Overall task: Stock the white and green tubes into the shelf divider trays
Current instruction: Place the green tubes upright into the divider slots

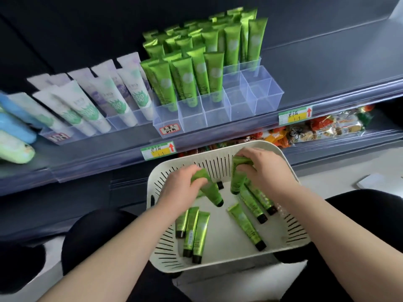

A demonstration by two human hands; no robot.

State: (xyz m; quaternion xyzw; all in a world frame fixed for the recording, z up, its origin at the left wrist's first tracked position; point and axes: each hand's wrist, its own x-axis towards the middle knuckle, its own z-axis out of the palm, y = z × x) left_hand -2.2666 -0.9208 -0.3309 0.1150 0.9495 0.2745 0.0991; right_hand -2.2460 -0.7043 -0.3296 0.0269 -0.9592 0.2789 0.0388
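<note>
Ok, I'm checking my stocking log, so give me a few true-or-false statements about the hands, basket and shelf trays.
1. The left hand grips a green tube. True.
2. The right hand is empty. False: it grips another tube.
3. The basket is empty. False: loose tubes lie in it.
4. The green tray's front right compartments are empty. True.
5. White tubes stand right of that tray. False: they stand to its left.
</note>
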